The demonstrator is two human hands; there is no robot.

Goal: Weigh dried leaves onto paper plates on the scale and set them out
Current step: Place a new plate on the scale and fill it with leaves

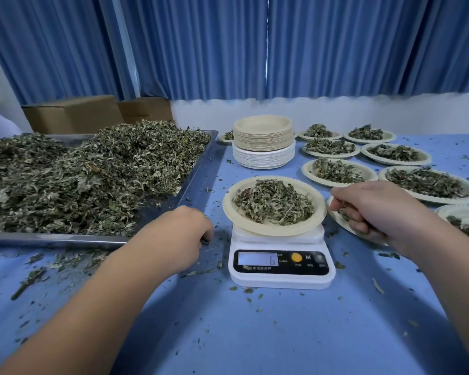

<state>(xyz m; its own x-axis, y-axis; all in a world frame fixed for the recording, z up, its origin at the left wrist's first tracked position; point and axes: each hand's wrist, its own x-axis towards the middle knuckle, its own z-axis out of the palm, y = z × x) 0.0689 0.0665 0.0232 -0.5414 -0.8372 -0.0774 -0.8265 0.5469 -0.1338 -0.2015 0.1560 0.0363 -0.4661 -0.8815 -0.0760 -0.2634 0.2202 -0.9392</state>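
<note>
We see blue curtains filling the upper half of the frame, and a blue table filling the lower half. At the left, a metal tray holds a big heap of dried leaves, with cardboard boxes behind it. At the right, filled plates are set out in rows, each with its own portion of leaves. A stack of empty plates stands at upper centre.

At lower centre we find the scale. A paper plate rests on its platform with a mound of leaves on it. The display digit is too blurred for us to trust.

The left hand is at the tray's near corner, fingers bent down to the crumb-strewn table. We cannot tell whether they grasp anything. The right hand hangs over a half-hidden plate just right of the scale, fingers curled round a tuft of leaves.
</note>
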